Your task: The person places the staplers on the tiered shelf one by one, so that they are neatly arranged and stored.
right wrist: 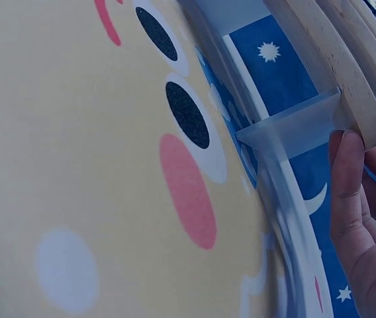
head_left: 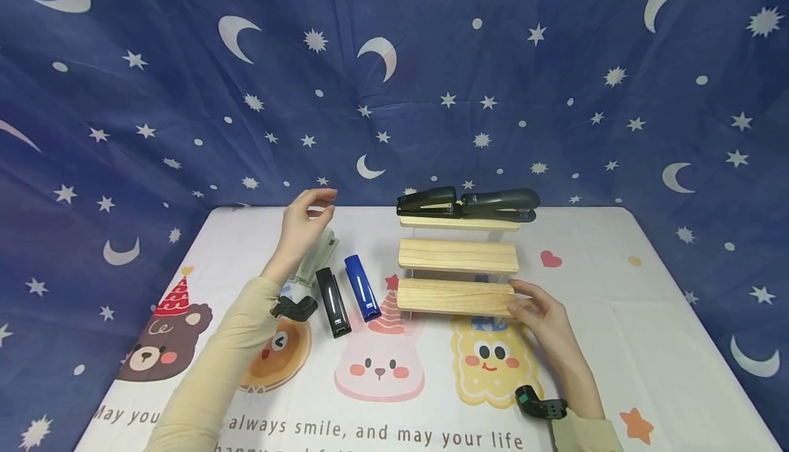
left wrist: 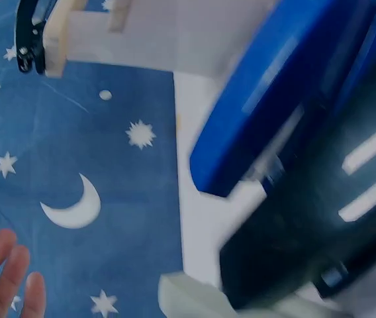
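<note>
Wooden rack (head_left: 457,257), right hand (head_left: 547,323), grip pinching its lowest step's right end, left hand (head_left: 302,224) left of rack, grip apart, blue stapler (head_left: 362,287) also left of rack

Pale khaki sleeves (head_left: 224,356); black wrist cameras (head_left: 296,308), right green-marked.

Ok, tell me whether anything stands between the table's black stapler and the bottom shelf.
Yes: the blue stapler lies between the black stapler and the bottom shelf. The right hand holds that shelf's right end, outside the gap.
</note>
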Demonstrator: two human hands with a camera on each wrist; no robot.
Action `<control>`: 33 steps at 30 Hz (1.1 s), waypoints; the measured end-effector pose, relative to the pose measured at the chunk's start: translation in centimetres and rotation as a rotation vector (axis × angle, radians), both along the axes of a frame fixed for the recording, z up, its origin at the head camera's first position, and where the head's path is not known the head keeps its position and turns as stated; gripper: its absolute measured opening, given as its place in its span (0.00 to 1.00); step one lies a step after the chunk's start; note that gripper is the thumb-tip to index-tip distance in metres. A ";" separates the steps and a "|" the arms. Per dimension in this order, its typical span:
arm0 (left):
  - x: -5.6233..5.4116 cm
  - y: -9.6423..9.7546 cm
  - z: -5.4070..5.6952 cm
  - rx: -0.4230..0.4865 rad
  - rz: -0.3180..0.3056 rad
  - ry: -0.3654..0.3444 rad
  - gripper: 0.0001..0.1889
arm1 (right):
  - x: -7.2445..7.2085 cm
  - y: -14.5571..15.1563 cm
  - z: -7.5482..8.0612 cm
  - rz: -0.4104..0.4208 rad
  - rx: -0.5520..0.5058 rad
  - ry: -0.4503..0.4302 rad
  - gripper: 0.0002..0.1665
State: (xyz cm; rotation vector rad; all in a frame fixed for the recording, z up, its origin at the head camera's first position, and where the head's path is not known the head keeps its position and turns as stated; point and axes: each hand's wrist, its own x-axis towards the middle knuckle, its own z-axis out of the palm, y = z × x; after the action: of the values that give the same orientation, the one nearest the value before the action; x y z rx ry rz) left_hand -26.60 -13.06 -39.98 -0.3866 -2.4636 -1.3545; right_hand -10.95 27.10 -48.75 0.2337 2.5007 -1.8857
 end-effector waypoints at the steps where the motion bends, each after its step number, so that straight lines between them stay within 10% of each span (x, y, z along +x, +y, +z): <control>1: 0.0 -0.3 -0.2 -0.002 0.009 0.000 0.16 | 0.0 0.0 0.0 0.000 -0.001 0.001 0.30; 33: 1.3 -7.2 -6.1 -0.141 0.164 -0.228 0.23 | -0.1 0.1 -0.1 0.013 -0.004 0.014 0.31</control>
State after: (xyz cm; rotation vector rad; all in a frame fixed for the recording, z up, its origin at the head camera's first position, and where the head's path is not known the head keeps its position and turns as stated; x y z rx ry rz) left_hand -25.30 -20.25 -46.04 -0.0593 -2.7168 -1.2223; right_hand -11.00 27.17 -48.90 0.2044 2.5009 -1.8943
